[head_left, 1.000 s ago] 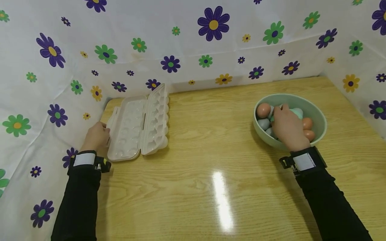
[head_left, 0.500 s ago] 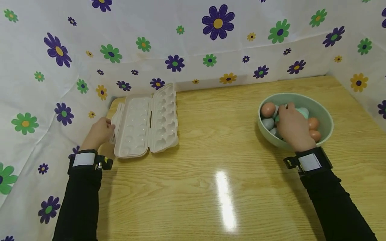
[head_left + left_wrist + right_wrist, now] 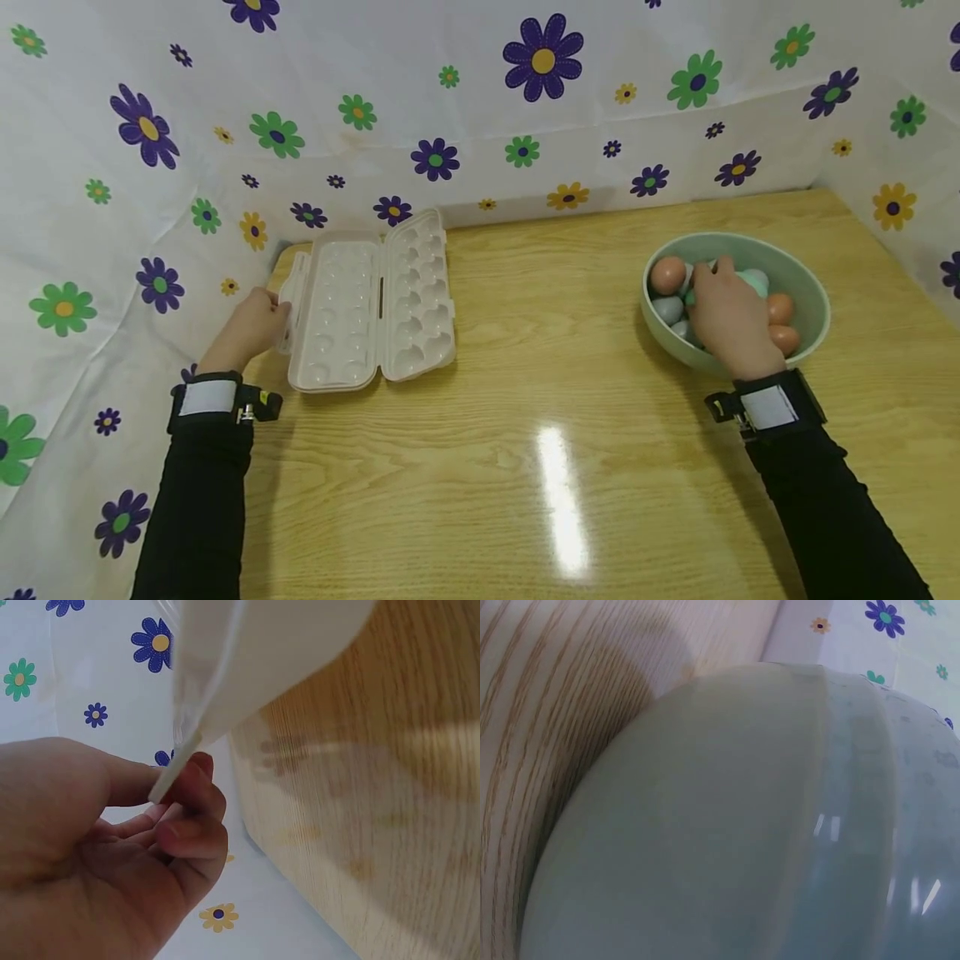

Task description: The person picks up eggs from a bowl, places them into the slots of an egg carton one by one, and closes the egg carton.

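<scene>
My left hand (image 3: 251,329) holds the near-left edge of an unfolded white plastic egg carton (image 3: 337,317), whose visible hollows are bare. In the left wrist view, thumb and fingers pinch the carton's thin rim flap (image 3: 176,766). On the right, my right hand (image 3: 735,321) reaches down into a pale green bowl (image 3: 816,312) of eggs. Its fingertips are hidden among them, so whether they grip an egg cannot be seen. Around it lie a brown egg (image 3: 667,275), a grey egg (image 3: 667,311) and a pale green egg (image 3: 753,282). The right wrist view shows only the bowl's outer wall (image 3: 682,825).
Both things rest on a wood-grain table (image 3: 480,400), the carton at the left back and the bowl at the right. A white flower-printed cloth (image 3: 480,92) encloses the back and sides. Bare wood lies between carton and bowl.
The carton's right half has tipped down to the right and lies flatter. The view has shifted slightly. My right hand stays in the bowl, and my left hand keeps its hold on the carton's edge.
</scene>
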Demonstrator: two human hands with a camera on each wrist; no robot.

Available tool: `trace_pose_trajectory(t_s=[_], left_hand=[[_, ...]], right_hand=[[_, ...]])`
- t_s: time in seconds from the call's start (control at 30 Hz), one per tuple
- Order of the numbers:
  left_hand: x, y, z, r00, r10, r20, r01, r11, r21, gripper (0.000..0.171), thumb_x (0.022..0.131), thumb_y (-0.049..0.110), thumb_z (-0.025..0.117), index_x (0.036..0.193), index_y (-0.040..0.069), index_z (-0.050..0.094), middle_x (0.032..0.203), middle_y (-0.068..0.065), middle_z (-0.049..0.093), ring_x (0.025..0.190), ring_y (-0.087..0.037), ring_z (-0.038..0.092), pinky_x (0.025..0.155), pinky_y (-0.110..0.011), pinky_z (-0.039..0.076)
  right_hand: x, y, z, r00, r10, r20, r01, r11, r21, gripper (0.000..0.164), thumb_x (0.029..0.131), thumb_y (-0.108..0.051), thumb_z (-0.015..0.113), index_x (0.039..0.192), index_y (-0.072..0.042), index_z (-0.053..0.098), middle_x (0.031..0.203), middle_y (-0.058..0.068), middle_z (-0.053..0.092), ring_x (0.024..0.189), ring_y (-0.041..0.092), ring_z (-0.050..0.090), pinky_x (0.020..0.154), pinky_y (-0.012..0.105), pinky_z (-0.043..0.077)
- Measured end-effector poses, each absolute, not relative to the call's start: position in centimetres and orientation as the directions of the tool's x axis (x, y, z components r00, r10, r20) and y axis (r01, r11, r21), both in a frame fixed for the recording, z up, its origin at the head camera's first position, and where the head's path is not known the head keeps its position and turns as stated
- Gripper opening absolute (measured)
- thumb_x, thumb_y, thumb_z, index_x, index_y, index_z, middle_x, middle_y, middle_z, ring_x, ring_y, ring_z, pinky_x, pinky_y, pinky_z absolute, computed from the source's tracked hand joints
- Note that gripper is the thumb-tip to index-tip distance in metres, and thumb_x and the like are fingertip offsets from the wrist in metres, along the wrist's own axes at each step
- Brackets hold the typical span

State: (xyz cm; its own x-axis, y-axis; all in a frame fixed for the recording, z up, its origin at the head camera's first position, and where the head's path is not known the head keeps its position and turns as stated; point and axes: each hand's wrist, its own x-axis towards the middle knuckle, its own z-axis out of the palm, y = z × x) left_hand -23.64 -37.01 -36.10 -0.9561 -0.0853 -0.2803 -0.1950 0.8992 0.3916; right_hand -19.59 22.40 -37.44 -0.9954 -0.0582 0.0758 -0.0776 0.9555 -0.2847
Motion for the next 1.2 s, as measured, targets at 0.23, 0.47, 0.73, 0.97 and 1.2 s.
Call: trace_pose_trajectory(t_s=[0.23,0.47,0.73,0.97,1.2], left_hand=[[-23.6,-37.3,-36.1,-0.963,-0.056,-0.264,-0.159,0.907,0.389,0.053,0.110,0.022,0.024,0.132,-0.024,0.034,0.114,-0.036,0.050,0.099,-0.040,0.055,0.078,-0.042,0.048],[-23.0,-36.4,-35.3,-0.968,-0.011,-0.249,-0.119,0.899,0.422,0.053,0.110,0.024,0.022,0.134,-0.023,0.030,0.114,-0.034,0.049,0.098,-0.039,0.055,0.074,-0.037,0.049],[-23.6,-34.2,-32.8,-0.983,0.051,-0.177,-0.029,0.907,0.421,0.055,0.109,0.024,0.021,0.134,-0.026,0.024,0.114,-0.038,0.048,0.092,-0.040,0.055,0.067,-0.036,0.048],[-23.6,-33.0,-32.3,-0.983,0.071,-0.170,-0.008,0.907,0.422,0.054,0.110,0.024,0.022,0.136,-0.023,0.026,0.119,-0.040,0.051,0.095,-0.041,0.059,0.071,-0.039,0.051],[-23.3,-32.3,-32.5,-0.985,0.086,-0.148,0.011,0.896,0.445,0.049,0.110,0.021,0.023,0.132,-0.022,0.028,0.111,-0.037,0.053,0.087,-0.037,0.059,0.066,-0.036,0.050]], right_hand=[[-19.6,22.1,-37.6,-0.995,-0.077,0.062,-0.091,0.953,-0.288,0.029,0.094,-0.004,0.057,0.119,0.009,0.053,0.116,0.033,0.044,0.088,0.051,0.057,0.064,0.057,0.048],[-19.3,22.1,-37.7,-0.996,-0.078,0.049,-0.089,0.950,-0.299,0.027,0.095,-0.004,0.056,0.120,0.008,0.055,0.118,0.032,0.045,0.091,0.049,0.056,0.067,0.056,0.049],[-19.0,22.6,-37.8,-0.997,-0.068,0.020,-0.071,0.936,-0.344,0.027,0.098,-0.002,0.047,0.120,0.011,0.055,0.117,0.032,0.044,0.098,0.044,0.048,0.077,0.053,0.045],[-19.4,22.7,-37.7,-0.997,-0.074,0.023,-0.077,0.938,-0.339,0.029,0.096,-0.001,0.049,0.122,0.011,0.055,0.121,0.033,0.044,0.099,0.046,0.050,0.078,0.056,0.045],[-19.4,22.7,-37.4,-0.993,-0.095,0.071,-0.113,0.939,-0.326,0.027,0.095,-0.001,0.052,0.119,0.012,0.057,0.116,0.034,0.048,0.099,0.048,0.053,0.079,0.058,0.046]])
